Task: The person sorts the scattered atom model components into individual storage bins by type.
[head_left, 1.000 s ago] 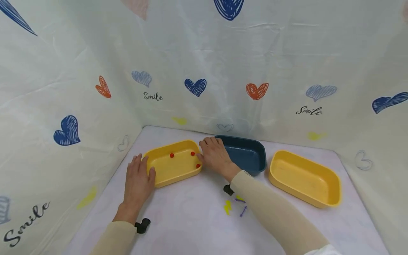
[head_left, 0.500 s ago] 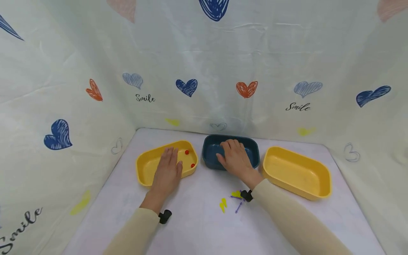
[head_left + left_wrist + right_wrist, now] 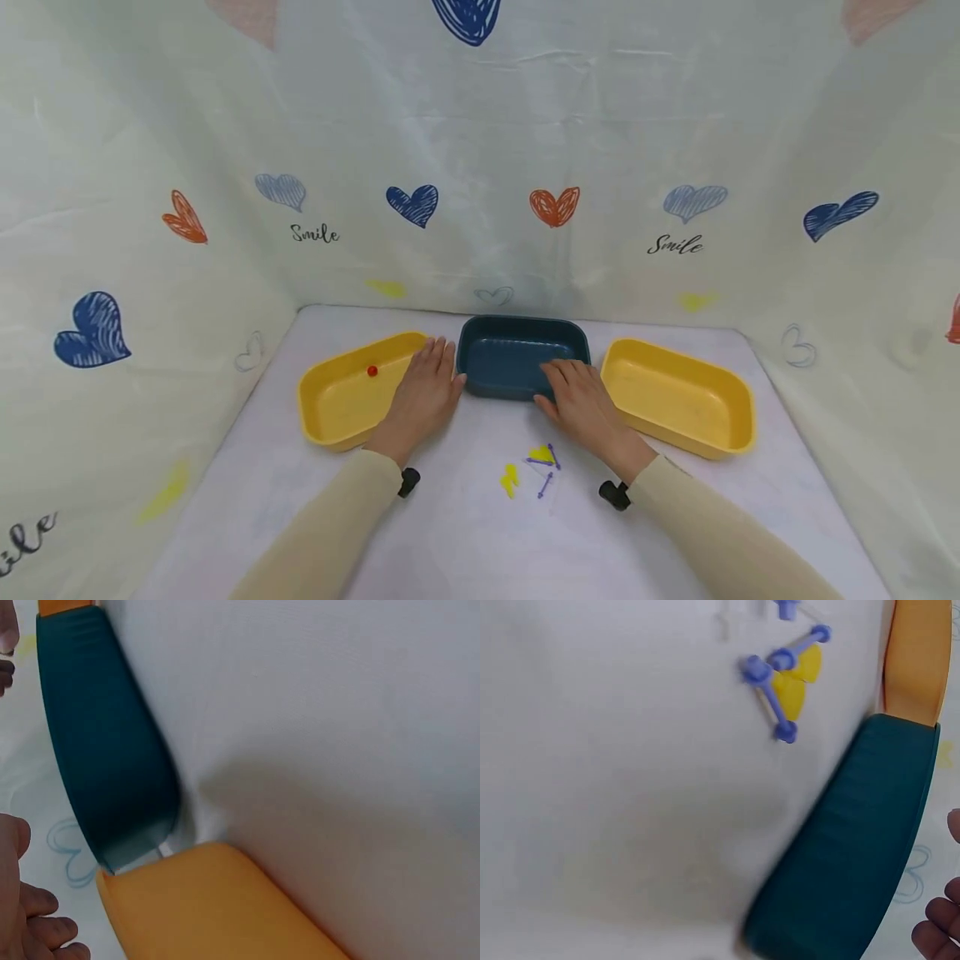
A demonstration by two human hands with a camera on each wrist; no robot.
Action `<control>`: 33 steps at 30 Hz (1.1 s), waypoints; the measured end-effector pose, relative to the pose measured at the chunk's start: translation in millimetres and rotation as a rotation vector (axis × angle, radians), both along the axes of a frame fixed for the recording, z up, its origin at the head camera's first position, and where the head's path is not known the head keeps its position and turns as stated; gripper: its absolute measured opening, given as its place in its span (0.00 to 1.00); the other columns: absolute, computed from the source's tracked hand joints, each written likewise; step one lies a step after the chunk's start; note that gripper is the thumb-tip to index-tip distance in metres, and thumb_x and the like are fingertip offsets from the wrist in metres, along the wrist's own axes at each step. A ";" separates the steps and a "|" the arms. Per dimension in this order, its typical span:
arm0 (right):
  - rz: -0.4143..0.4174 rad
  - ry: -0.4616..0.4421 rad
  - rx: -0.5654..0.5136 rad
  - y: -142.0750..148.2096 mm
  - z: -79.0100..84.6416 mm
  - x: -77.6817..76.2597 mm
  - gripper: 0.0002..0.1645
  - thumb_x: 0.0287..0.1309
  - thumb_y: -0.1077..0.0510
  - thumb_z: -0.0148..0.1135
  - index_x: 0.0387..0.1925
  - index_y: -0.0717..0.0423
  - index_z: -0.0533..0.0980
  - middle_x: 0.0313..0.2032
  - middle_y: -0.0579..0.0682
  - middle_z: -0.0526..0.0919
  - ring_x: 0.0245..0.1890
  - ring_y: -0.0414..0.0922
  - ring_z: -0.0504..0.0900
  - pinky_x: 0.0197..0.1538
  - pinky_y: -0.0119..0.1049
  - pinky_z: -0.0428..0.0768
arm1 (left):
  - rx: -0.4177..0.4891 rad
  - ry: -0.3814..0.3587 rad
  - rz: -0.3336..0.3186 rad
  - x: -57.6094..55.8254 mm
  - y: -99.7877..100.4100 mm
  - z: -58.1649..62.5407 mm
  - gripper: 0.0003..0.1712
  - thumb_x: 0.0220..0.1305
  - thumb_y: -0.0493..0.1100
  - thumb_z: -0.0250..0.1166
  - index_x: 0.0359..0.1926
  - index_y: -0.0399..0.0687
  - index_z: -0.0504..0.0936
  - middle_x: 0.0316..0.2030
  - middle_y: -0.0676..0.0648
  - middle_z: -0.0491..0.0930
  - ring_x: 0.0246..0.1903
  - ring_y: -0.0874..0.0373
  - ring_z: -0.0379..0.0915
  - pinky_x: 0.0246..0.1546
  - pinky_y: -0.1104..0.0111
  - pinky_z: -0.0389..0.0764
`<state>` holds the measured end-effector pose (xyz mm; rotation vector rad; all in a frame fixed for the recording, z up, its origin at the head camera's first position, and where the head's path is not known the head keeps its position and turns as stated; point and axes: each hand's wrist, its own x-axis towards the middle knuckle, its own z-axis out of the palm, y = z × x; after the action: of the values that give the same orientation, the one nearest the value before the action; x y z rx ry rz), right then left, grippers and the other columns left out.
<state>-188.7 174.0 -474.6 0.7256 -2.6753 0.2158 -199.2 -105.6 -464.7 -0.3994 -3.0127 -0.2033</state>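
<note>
Head view, blue tray (image 3: pixel 495 360), long axis sideways

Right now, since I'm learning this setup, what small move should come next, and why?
Perhaps draw the right hand back toward the purple sticks: they lie loose on the table, in front of the dark blue tray, and no piece shows in that hand.

Pale wrinkled sheeting (image 3: pixel 622 108), probably plastic, fills the upper frame and both sides, printed with navy hearts (image 3: pixel 412 206), orange-red hearts (image 3: pixel 555 207) and black "Smile" lettering (image 3: pixel 676 244). A whitish desk (image 3: pixel 465 533) spreads across the lower centre under soft, diffuse light.
</note>
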 end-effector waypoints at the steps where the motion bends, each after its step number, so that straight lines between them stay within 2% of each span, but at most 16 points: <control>1: 0.005 0.005 -0.003 1.5 -0.7 2.4 0.32 0.63 0.42 0.60 0.61 0.56 0.71 0.57 0.55 0.76 0.56 0.54 0.73 0.60 0.51 0.74 | -0.009 -0.006 0.000 -1.7 1.7 -0.9 0.39 0.74 0.58 0.48 0.76 0.42 0.51 0.76 0.40 0.51 0.77 0.48 0.41 0.76 0.53 0.47; 11: -0.008 -0.007 0.001 16.0 -11.7 24.3 0.30 0.60 0.44 0.64 0.58 0.56 0.73 0.53 0.53 0.78 0.52 0.51 0.74 0.56 0.48 0.76 | -0.122 -0.073 -0.032 -14.1 18.3 -11.3 0.39 0.76 0.60 0.43 0.77 0.43 0.49 0.77 0.41 0.47 0.77 0.48 0.39 0.76 0.52 0.46; 18: -0.001 -0.004 -0.006 21.7 -16.1 33.2 0.29 0.60 0.45 0.63 0.57 0.56 0.73 0.52 0.53 0.77 0.50 0.51 0.75 0.54 0.47 0.76 | -0.165 -0.112 0.006 -16.4 22.4 -15.5 0.43 0.74 0.65 0.40 0.77 0.43 0.48 0.77 0.41 0.45 0.77 0.48 0.36 0.76 0.50 0.41; 24: -0.005 -0.036 -0.001 27.3 -23.4 42.8 0.29 0.58 0.46 0.65 0.57 0.57 0.73 0.51 0.52 0.78 0.49 0.50 0.75 0.53 0.46 0.78 | -0.148 -0.132 0.004 -18.9 22.9 -16.8 0.43 0.74 0.66 0.38 0.77 0.43 0.47 0.77 0.41 0.44 0.77 0.47 0.36 0.76 0.49 0.41; 28: -0.006 -0.081 0.019 32.0 -28.7 51.8 0.28 0.59 0.46 0.64 0.56 0.55 0.74 0.50 0.51 0.78 0.49 0.49 0.73 0.55 0.44 0.75 | -0.142 -0.132 -0.002 -21.0 23.6 -20.3 0.43 0.74 0.66 0.38 0.77 0.43 0.45 0.78 0.41 0.43 0.77 0.48 0.36 0.76 0.50 0.40; 33: -0.014 -0.115 0.035 38.3 -30.2 62.1 0.26 0.59 0.46 0.65 0.55 0.54 0.74 0.49 0.50 0.78 0.49 0.47 0.72 0.53 0.43 0.74 | -0.126 -0.126 -0.018 -23.0 25.8 -24.2 0.44 0.74 0.67 0.35 0.77 0.43 0.45 0.78 0.41 0.42 0.77 0.48 0.35 0.76 0.51 0.37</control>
<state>-126.7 212.3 -504.8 0.7255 -2.7986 0.2130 -222.2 -79.8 -488.9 -0.4399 -3.1577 -0.0415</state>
